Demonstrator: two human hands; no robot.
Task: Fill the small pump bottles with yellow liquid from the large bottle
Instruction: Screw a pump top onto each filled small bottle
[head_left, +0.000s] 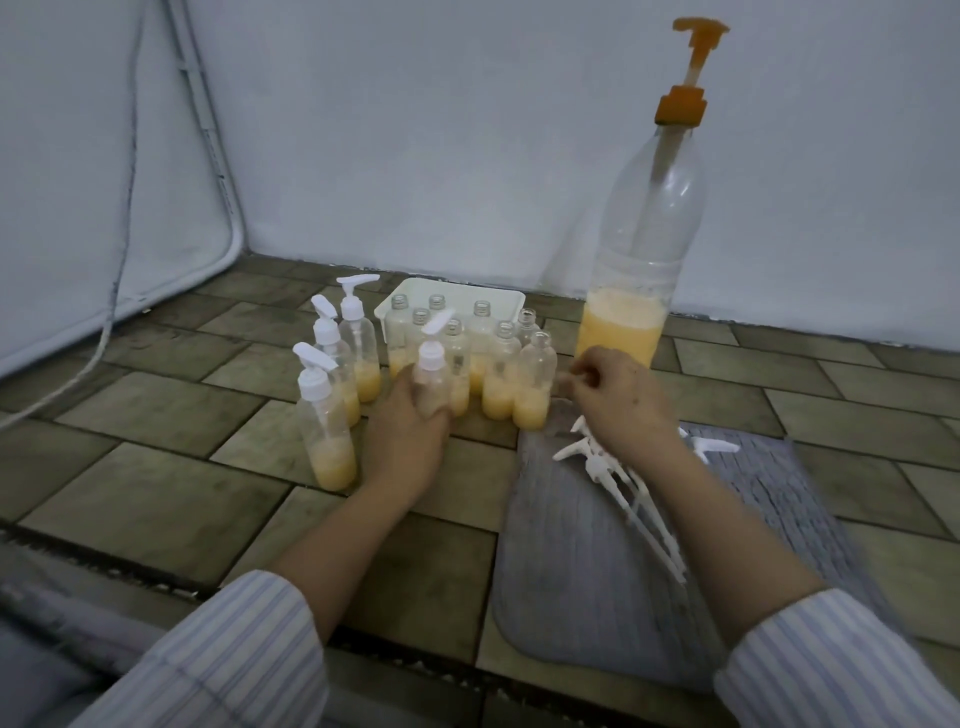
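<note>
White-capped small bottles (327, 415) stand upright at the left; just right of them the left hand (410, 436) wraps a capped bottle (432, 376), its long axis vertical. Uncapped bottles (532, 382) stand between the hands. The right hand (618, 389), fingers curled, is blurred; I cannot tell what it pinches. Large bottle (631, 291) stands behind it.

Orange pump (684, 67) (striped sleeves (218, 660))
</note>
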